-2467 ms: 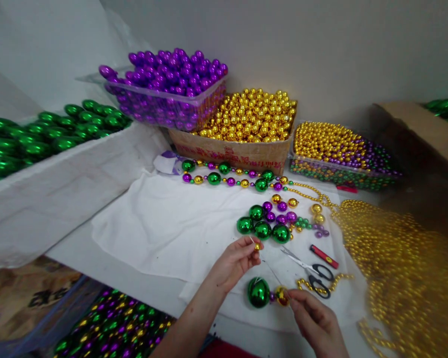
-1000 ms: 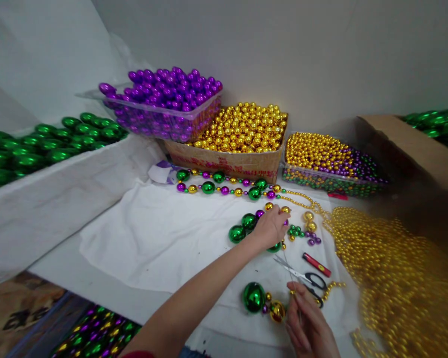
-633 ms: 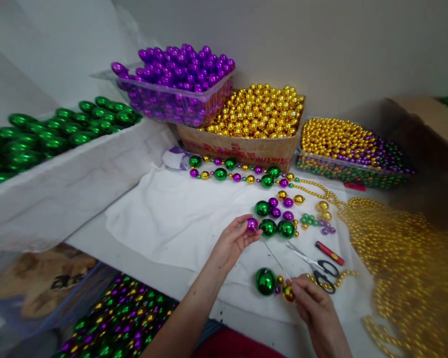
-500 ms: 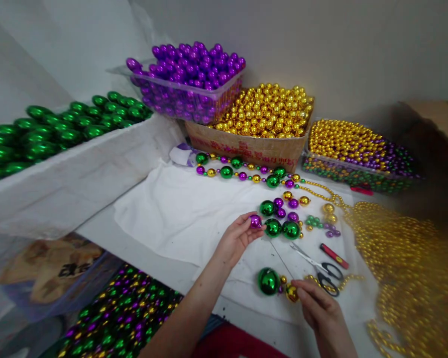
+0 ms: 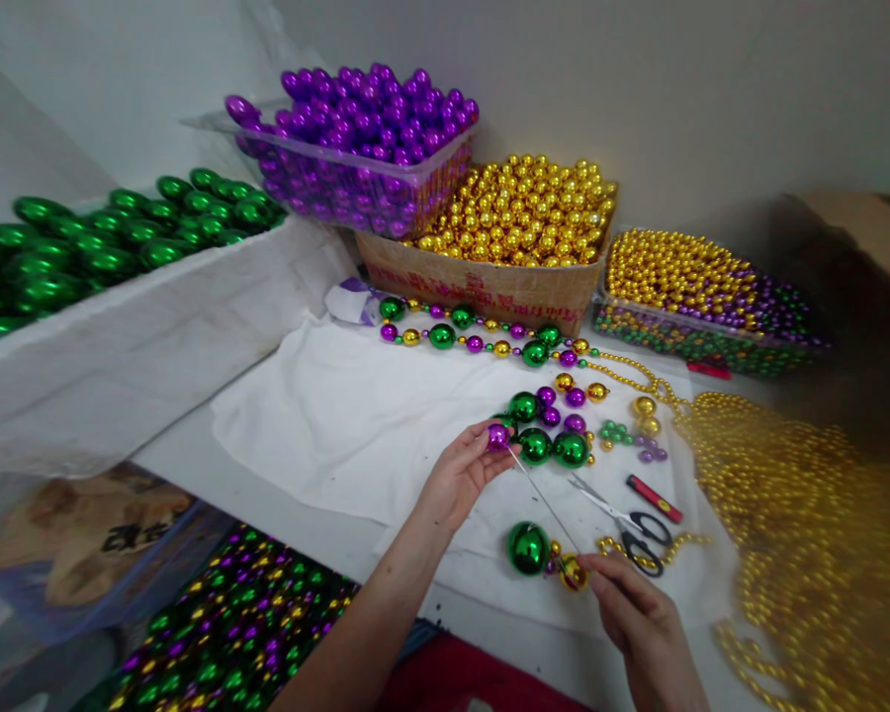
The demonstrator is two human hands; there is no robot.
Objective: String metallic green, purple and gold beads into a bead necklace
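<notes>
White cloth (image 5: 304,425) with two hands at work, right of frame centre.
Left hand (image 5: 456,475): thumb and fingers clamped on a purple bead (image 5: 497,437), which sits at the fingertips. Thread (image 5: 545,502) slants from there to the right hand (image 5: 642,613), lower right, pinched together on it beside a gold bead (image 5: 574,574). Red print (image 5: 482,292) on the carton (image 5: 407,265), upper centre, and dark characters (image 5: 134,535), lower left, are too blurred to read.

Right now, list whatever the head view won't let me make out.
All in the head view:
Strand: its run inside the right hand, hidden by the fingers.
One green ball: partly covered by the purple ball and left hand.
Gold bead pile: blurred, cut off by the right edge.
</notes>
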